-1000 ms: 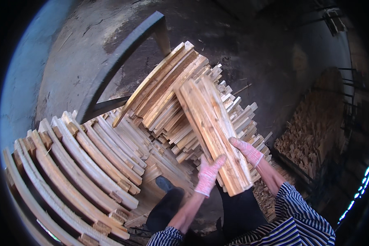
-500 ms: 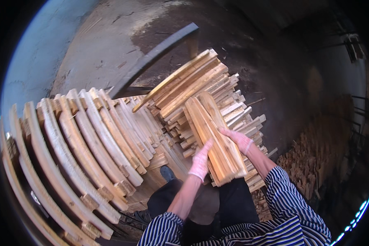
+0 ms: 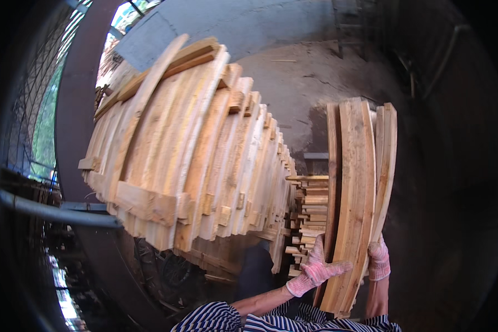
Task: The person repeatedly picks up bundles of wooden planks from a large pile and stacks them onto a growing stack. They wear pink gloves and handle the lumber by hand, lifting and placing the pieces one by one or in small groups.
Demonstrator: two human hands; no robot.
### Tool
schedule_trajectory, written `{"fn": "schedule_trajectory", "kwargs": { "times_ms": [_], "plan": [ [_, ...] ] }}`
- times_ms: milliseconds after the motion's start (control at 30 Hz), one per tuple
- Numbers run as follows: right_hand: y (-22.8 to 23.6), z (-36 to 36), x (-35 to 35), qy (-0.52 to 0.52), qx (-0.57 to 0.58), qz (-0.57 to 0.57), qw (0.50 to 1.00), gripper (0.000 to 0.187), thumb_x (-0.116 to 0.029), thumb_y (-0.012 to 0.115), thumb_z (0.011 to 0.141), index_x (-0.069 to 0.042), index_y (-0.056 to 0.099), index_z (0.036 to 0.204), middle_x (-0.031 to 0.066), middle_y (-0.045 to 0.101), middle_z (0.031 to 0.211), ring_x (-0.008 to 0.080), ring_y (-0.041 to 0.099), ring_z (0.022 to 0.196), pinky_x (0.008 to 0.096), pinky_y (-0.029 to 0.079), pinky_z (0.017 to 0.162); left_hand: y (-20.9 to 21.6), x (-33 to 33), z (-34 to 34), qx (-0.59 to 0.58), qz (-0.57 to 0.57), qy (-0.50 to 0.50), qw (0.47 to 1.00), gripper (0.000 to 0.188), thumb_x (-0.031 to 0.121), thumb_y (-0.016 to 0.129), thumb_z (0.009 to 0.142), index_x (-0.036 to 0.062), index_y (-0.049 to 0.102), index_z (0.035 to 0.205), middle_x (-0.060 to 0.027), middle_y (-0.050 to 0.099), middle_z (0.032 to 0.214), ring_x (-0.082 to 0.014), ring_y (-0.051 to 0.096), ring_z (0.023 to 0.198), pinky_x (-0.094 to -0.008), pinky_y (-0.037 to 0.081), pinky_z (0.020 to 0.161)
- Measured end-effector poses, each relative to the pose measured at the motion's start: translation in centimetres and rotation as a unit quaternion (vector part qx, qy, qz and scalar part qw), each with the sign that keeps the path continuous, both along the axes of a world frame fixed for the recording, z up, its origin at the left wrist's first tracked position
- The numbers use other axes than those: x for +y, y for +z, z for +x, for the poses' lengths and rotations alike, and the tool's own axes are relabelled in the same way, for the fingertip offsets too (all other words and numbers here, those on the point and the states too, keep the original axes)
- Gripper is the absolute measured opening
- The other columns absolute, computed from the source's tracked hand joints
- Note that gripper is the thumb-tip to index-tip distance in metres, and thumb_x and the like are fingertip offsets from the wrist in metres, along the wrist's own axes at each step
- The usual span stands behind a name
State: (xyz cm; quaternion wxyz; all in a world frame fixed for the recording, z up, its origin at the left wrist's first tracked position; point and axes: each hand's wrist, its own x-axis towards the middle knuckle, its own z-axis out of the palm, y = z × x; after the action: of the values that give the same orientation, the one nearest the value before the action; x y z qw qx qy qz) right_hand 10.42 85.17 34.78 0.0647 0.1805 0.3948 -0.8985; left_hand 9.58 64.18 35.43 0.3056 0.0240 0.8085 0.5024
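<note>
A bundle of several long, pale wooden boards is held nearly upright between my two hands, on the right side of the view. My left hand, in a pinkish knit glove, grips its lower left side, with fingers lying across the front board and the thumb up along the edge. On the opposite side my right hand, gloved alike, clasps the bundle; part of its fingers is hidden behind the wood. The boards fan slightly apart toward their upper ends.
A tall stack of curved boards, with small blocks between them, fills the left and middle. More stacked pieces lie just left of the bundle. A dark post and a pipe stand far left; a grey wall rises behind.
My view has turned left toward the big stack. The bundle has swung from tilted over the smaller pile to nearly upright at the right, both hands still holding it.
</note>
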Motion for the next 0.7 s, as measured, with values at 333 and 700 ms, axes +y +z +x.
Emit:
{"fn": "schedule_trajectory", "kwargs": {
  "times_ms": [333, 700],
  "plan": [
    [26.9, -15.4, -10.9, 0.088, 0.25, 0.143, 0.953, 0.091, -0.042, 0.084, 0.073, 0.001, 0.044, 0.143, 0.0094, 0.063, 0.122, 0.0175, 0.064, 0.105, 0.0336, 0.054, 0.093, 27.0, -12.7, -9.0, 0.1, 0.49, 0.083, 0.862, 0.108, 0.049, 0.076, 0.086, 0.0075, 0.009, 0.159, -0.0225, 0.033, 0.157, -0.0316, 0.043, 0.137, -0.0434, 0.035, 0.117],
    [39.5, -29.5, -42.9, 0.235, 0.415, 0.106, 0.872, 0.084, -0.05, 0.078, 0.085, 0.002, 0.037, 0.136, 0.0165, 0.064, 0.112, 0.0215, 0.067, 0.096, 0.0336, 0.059, 0.08, 44.6, -42.8, -22.3, 0.024, 0.42, 0.155, 0.894, 0.049, 0.033, 0.07, 0.094, -0.0006, 0.061, 0.129, -0.016, 0.068, 0.123, -0.0239, 0.07, 0.105, -0.0379, 0.06, 0.092]
  ]
}}
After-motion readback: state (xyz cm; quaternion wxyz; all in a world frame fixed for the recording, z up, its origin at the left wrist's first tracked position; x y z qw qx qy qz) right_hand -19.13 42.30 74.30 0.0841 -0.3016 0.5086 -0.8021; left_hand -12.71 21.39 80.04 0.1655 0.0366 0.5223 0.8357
